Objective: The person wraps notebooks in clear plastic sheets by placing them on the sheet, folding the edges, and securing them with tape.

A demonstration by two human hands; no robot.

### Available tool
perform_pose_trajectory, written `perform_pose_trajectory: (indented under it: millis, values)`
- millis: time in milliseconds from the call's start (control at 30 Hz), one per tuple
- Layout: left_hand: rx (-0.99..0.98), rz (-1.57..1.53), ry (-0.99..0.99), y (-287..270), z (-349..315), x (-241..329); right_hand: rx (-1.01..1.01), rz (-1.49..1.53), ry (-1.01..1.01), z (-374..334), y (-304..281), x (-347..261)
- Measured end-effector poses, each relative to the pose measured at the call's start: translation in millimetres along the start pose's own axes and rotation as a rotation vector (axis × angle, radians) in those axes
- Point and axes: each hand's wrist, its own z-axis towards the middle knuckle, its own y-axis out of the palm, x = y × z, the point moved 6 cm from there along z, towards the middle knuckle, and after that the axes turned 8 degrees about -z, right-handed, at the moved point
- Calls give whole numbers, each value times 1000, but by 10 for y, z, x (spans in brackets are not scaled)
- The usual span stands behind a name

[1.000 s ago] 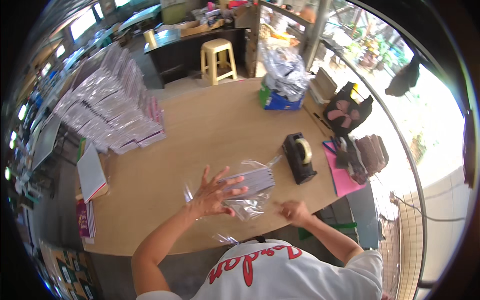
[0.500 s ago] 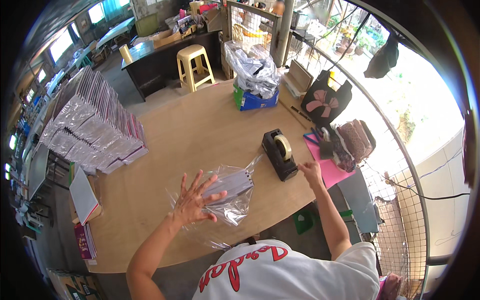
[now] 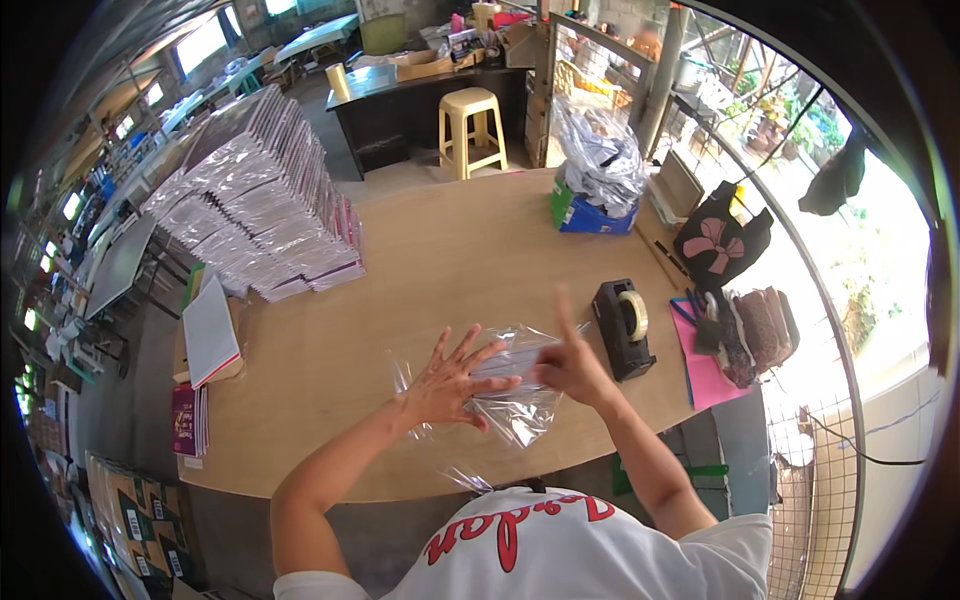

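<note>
A small spiral-bound notebook [image 3: 507, 365] lies on the table inside a loose clear plastic sleeve [image 3: 528, 415]. My left hand [image 3: 455, 382] is spread flat over its left part, fingers apart. At the notebook's right end is my right hand [image 3: 578, 368], slightly blurred, with its index finger stretched up and away from the thumb; the other fingers look curled. I see nothing held in it, though a thin piece of tape would be hard to make out. Just right of this hand stands a black tape dispenser [image 3: 622, 345] with a roll of clear tape [image 3: 634, 315].
A tall stack of plastic-wrapped notebooks [image 3: 260, 210] stands at the far left. A white pad [image 3: 212, 330] lies at the table's left edge. At the back right sits a blue-green box [image 3: 590, 213] of crumpled plastic. Pink paper [image 3: 715, 385], pouches [image 3: 765, 330] and a black bag [image 3: 722, 240] line the right edge.
My right hand has left the tape dispenser and moved left to the sleeved notebook, its index finger now extended. The left hand stays spread on the notebook. The whole view has shifted.
</note>
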Motion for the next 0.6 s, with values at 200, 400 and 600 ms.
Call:
perform_pose_trajectory:
  millis: [200, 400, 600]
  values:
    - [-9, -27, -22, -91, 8, 50, -259, -929, 52, 567, 425, -147]
    - [220, 99, -94, 27, -57, 208, -54, -893, 160, 293, -266, -262]
    - [850, -631, -60, -740, 150, 456, 113, -813, -339, -348, -107, -91]
